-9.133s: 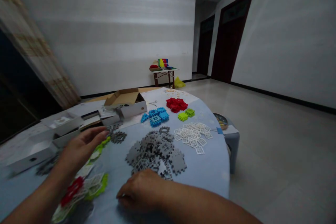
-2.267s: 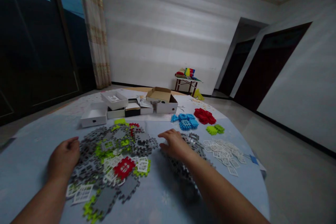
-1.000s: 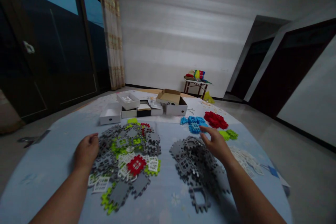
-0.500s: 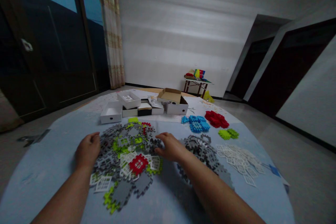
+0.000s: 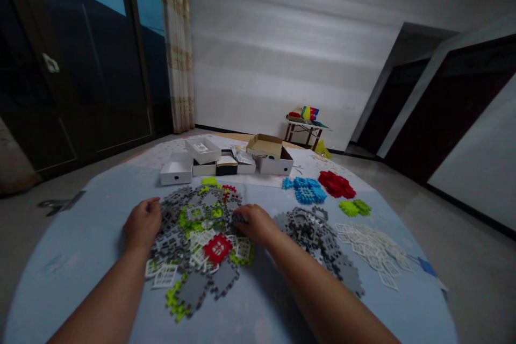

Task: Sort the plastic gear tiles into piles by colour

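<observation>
A mixed pile of interlocking plastic building pieces (image 5: 171, 242), mostly grey with some lime green, lies between my hands. On it are white lattice pieces (image 5: 197, 247) and a red square piece (image 5: 218, 249). My left hand (image 5: 142, 226) is at the pile's left edge, fingers curled together; whatever they hold is hidden. At the right edge, my right hand (image 5: 258, 224) has its thumb and fingers closed on a dark grey building piece (image 5: 239, 218), partly covered by the fingers.
Right of my right hand lies a grey heap (image 5: 322, 242). Beyond it are blue pieces (image 5: 308, 190), red pieces (image 5: 337, 184), lime green pieces (image 5: 355, 207) and white lattice pieces (image 5: 373, 247). Open boxes (image 5: 176, 169) stand at the back of the cloth-covered table (image 5: 100, 204).
My right hand's fingers, apart before, have closed around a dark grey piece at the pile's right edge. The left hand stays beside the pile. The view has shifted slightly.
</observation>
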Tool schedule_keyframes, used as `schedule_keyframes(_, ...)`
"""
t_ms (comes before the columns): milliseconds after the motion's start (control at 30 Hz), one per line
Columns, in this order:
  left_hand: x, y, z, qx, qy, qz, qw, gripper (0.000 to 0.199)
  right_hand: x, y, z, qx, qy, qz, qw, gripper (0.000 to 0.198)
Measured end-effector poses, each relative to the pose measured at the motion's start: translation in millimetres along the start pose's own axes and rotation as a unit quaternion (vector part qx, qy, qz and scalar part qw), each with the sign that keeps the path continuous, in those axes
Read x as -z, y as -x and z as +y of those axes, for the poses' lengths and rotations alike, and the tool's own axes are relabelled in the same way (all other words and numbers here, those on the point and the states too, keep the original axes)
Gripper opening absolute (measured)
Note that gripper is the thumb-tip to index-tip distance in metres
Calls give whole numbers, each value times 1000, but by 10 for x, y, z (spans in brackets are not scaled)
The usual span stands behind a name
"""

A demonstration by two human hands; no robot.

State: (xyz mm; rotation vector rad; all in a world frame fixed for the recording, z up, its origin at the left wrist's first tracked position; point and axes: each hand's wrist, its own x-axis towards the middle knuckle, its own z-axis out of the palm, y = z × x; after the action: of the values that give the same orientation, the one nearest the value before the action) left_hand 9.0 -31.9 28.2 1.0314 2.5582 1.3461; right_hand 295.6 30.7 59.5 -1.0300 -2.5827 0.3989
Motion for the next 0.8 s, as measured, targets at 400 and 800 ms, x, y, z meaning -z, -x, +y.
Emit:
schedule_keyframes(400, 21, -1, 14, -4, -4, -5, 1000, 45, -17, 38, 23, -26, 66, 51, 996, 29)
schedule_keyframes(800, 47, -13, 61, 11, -24, -16, 1000, 48, -51, -64, -31, -66, -34, 9, 997, 50)
